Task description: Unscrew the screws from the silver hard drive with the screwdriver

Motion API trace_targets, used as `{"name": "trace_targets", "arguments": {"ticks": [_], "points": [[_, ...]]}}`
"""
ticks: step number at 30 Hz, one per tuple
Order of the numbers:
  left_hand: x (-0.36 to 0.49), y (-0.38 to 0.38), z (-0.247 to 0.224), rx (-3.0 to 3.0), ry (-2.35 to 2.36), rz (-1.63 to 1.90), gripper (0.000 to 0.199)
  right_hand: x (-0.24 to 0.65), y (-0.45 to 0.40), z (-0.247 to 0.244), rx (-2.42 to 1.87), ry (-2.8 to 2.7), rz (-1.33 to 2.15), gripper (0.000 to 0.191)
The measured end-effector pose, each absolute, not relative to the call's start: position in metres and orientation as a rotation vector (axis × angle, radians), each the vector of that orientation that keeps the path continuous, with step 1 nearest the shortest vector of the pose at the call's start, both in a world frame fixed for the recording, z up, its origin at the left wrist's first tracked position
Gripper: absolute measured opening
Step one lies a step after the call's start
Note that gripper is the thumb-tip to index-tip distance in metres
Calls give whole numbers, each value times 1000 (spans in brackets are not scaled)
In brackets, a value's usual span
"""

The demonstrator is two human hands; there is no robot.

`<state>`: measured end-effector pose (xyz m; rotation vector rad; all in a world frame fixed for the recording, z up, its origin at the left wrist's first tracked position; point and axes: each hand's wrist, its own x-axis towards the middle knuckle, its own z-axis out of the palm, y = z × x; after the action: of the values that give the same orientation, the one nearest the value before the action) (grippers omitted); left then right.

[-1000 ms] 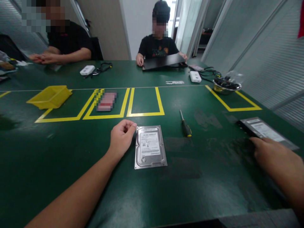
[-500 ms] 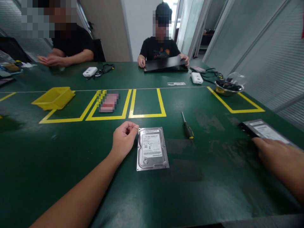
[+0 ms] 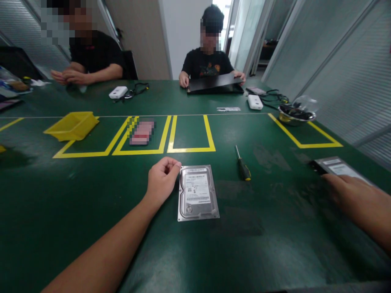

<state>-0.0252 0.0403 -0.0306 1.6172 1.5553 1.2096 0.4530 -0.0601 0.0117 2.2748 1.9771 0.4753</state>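
Observation:
Flat on the green table in front of me lies a silver hard drive (image 3: pixel 198 194) with a white label facing up. My left hand (image 3: pixel 163 177) is closed at its upper left corner, thumb and fingertips pinched on the edge. Far to the right, my right hand (image 3: pixel 351 195) is wrapped over a second hard drive (image 3: pixel 337 167); its fingers are largely hidden and that drive is partly covered by the hand. Between the two drives rests a screwdriver (image 3: pixel 243 169) with a black and yellow handle, its shaft pointing away from me.
A yellow bin (image 3: pixel 73 127) and a blurred-out pink object (image 3: pixel 143 133) sit by yellow tape outlines. A metal bowl (image 3: pixel 296 116) of dark parts stands at the back right. Across the table, one person holds a black panel (image 3: pixel 215 83); another sits at the left.
The whole view has shifted slightly, so things appear a little further right and lower. My right hand has moved slightly left with the second hard drive; my left hand stays at the corner.

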Motion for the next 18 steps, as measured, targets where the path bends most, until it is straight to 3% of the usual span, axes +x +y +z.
{"name": "trace_targets", "arguments": {"ticks": [10,18], "points": [[-25,41,-32,1617,1551,1199,21,349,-23,15,2232,2586,129,19],[-24,35,-29,1743,1516,1212,19,230,-9,22,2011,2980,-475,17]]}}
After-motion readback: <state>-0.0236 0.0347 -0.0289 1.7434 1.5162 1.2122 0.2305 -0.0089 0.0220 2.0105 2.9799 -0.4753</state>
